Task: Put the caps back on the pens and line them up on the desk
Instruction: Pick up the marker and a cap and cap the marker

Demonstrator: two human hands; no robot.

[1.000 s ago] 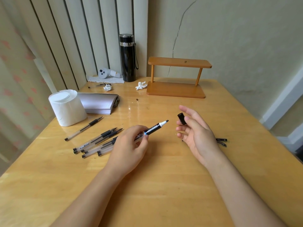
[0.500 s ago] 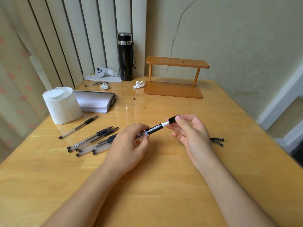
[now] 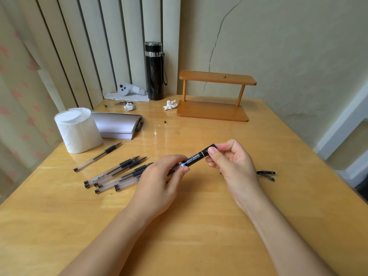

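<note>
Fingers of the right hand (image 3: 232, 166) pinch the black cap (image 3: 209, 150) on the marker (image 3: 194, 158), held above the desk (image 3: 199, 216); the left hand (image 3: 159, 182) grips the barrel. The marker is judged light, rigid and smooth: hold the mid-barrel firmly and push the cap axially. Uncapped gel pens (image 3: 113, 174) lie beside the left hand.

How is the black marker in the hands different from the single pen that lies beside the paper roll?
The marker is held above the desk by both hands; the single pen lies on the desk untouched. The marker has its cap on; the pen's tip is bare. The marker's barrel is black with print; the pen's is clear. Both point up and right.
</note>
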